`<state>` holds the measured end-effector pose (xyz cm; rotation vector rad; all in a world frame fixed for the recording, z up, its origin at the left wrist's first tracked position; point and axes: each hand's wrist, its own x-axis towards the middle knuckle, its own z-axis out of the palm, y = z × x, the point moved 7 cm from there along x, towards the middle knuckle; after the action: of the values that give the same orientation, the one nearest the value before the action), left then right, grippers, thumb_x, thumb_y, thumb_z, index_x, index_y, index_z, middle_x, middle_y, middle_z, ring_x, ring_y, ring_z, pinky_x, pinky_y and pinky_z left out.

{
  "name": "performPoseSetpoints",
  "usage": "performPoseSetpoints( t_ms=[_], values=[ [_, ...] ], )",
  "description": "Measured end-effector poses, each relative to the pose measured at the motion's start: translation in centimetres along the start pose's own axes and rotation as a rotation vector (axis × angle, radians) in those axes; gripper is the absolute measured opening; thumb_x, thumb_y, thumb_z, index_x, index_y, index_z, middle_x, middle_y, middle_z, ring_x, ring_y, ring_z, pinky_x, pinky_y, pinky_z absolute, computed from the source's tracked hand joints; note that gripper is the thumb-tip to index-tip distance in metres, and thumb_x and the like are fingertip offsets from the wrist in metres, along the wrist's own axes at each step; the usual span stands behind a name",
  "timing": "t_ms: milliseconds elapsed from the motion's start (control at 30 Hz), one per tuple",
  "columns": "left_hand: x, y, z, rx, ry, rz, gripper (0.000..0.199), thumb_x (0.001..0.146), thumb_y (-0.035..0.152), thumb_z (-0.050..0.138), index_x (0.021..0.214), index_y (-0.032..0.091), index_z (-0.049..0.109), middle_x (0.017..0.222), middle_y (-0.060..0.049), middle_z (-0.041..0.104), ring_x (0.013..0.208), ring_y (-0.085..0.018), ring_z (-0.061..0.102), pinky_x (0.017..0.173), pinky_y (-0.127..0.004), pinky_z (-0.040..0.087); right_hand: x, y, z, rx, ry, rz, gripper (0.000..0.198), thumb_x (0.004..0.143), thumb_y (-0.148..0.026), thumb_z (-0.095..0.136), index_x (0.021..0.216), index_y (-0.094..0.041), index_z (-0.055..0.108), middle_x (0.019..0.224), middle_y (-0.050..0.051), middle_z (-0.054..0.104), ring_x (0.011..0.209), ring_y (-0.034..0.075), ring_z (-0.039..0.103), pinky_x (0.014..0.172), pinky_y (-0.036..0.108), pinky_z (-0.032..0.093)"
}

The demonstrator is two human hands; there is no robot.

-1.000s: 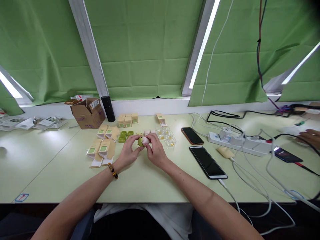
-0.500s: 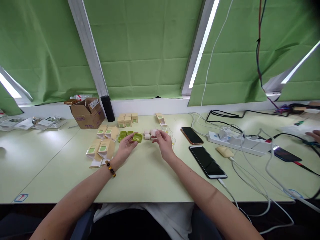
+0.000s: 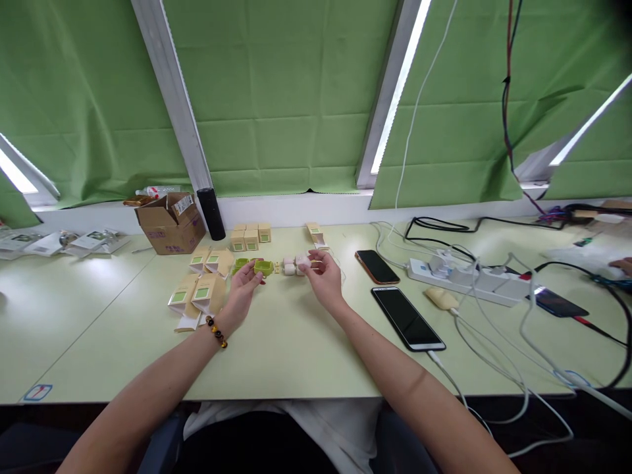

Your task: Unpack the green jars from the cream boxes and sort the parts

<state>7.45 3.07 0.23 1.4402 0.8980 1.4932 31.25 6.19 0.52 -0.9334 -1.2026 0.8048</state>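
Note:
My left hand [image 3: 243,288] is closed on a small green plastic tray [image 3: 264,267], holding it by its left end over the table. Other green trays [image 3: 239,264] lie just behind those fingers, partly hidden. My right hand [image 3: 324,278] pinches a small whitish block [image 3: 303,263] between thumb and fingers. More such whitish blocks [image 3: 288,266] sit to its left, in a cluster between the two hands. Small yellowish pieces [image 3: 277,267] show beside the tray's right end; their kind is too small to tell.
Flattened-looking tan cartons [image 3: 209,293] lie left of my left hand, with small closed boxes [image 3: 251,238] behind. An open cardboard box [image 3: 171,224] and black cylinder [image 3: 211,214] stand at the back. Phones [image 3: 407,318], a power strip [image 3: 467,282] and cables are right. Another person's hand [image 3: 623,264] shows far right.
My left hand has drawn the green tray slightly left, and the tray's angle has changed. My right hand has shifted a little right and lower, its fingers still at the whitish block.

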Motion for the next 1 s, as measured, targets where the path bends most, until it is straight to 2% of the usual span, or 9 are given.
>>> performPoseSetpoints(
  t_ms=[100, 267, 367, 467, 600, 700, 867, 1000],
  values=[
    [0.0, 0.0, 0.1, -0.096, 0.015, -0.02, 0.048, 0.086, 0.044, 0.081, 0.127, 0.021, 0.068, 0.13, -0.011, 0.068, 0.108, -0.021, 0.065, 0.084, -0.031, 0.052, -0.9, -1.5, 0.7, -0.19, -0.052, -0.208, 0.045, 0.081, -0.032, 0.08, 0.122, -0.023, 0.064, 0.112, 0.006, 0.07, 0.088, 0.02, 0.067, 0.08, 0.039, 0.06],
    [-0.1, -0.1, 0.1, -0.164, 0.034, -0.029, 0.049, 0.083, 0.039, 0.085, 0.126, 0.021, 0.07, 0.127, -0.01, 0.069, 0.106, -0.02, 0.063, 0.084, -0.029, 0.05, -2.4, -3.6, 1.4, -0.327, -0.103, -0.564, 0.038, 0.089, -0.02, 0.068, 0.126, -0.024, 0.061, 0.121, 0.011, 0.067, 0.104, 0.027, 0.066, 0.088, 0.045, 0.059],
    [-0.1, -0.2, 0.1, -0.163, 0.034, -0.025, 0.05, 0.083, 0.039, 0.085, 0.127, 0.021, 0.07, 0.128, -0.011, 0.07, 0.107, -0.021, 0.064, 0.085, -0.031, 0.05, -2.9, -4.4, 1.4, -0.354, -0.121, -0.69, 0.04, 0.09, -0.015, 0.062, 0.129, -0.025, 0.058, 0.121, 0.013, 0.065, 0.114, 0.03, 0.064, 0.094, 0.05, 0.058],
    [-0.1, -0.1, 0.2, -0.148, 0.033, -0.016, 0.051, 0.083, 0.04, 0.085, 0.128, 0.021, 0.07, 0.127, -0.011, 0.07, 0.106, -0.022, 0.065, 0.085, -0.032, 0.05, -3.2, -5.1, 1.3, -0.374, -0.11, -0.747, 0.041, 0.089, -0.011, 0.058, 0.128, -0.024, 0.058, 0.12, 0.014, 0.064, 0.116, 0.031, 0.063, 0.097, 0.052, 0.057],
    [-0.2, 0.1, 0.3, -0.145, 0.033, -0.01, 0.05, 0.082, 0.039, 0.085, 0.126, 0.021, 0.07, 0.128, -0.01, 0.07, 0.105, -0.021, 0.065, 0.085, -0.031, 0.05, -3.0, -5.2, 1.2, -0.402, -0.115, -0.753, 0.039, 0.085, -0.008, 0.056, 0.12, -0.024, 0.059, 0.117, 0.013, 0.064, 0.112, 0.03, 0.064, 0.096, 0.05, 0.056],
    [-0.2, 0.0, 0.3, -0.146, 0.039, -0.009, 0.05, 0.082, 0.038, 0.086, 0.126, 0.022, 0.071, 0.128, -0.01, 0.07, 0.105, -0.02, 0.065, 0.084, -0.03, 0.05, -2.4, -4.6, 1.3, -0.492, -0.167, -0.674, 0.036, 0.082, -0.007, 0.056, 0.115, -0.022, 0.06, 0.116, 0.013, 0.063, 0.11, 0.029, 0.064, 0.093, 0.046, 0.056],
    [-0.2, -0.2, 0.4, -0.142, 0.033, -0.005, 0.052, 0.082, 0.038, 0.085, 0.128, 0.02, 0.069, 0.128, -0.011, 0.071, 0.105, -0.02, 0.065, 0.085, -0.031, 0.05, -1.5, -2.5, 1.8, -0.995, -0.28, -0.436, 0.032, 0.077, -0.008, 0.062, 0.107, -0.018, 0.066, 0.111, 0.012, 0.068, 0.099, 0.028, 0.064, 0.085, 0.039, 0.049],
    [-0.3, -0.3, 0.4, -0.143, 0.029, -0.006, 0.054, 0.082, 0.039, 0.086, 0.129, 0.02, 0.068, 0.13, -0.012, 0.071, 0.11, -0.022, 0.066, 0.088, -0.033, 0.051, -1.5, -1.8, 2.0, -1.27, -0.306, -0.363, 0.02, 0.083, -0.016, 0.066, 0.103, -0.017, 0.069, 0.109, 0.013, 0.071, 0.101, 0.029, 0.061, 0.085, 0.038, 0.042]
  ],
)
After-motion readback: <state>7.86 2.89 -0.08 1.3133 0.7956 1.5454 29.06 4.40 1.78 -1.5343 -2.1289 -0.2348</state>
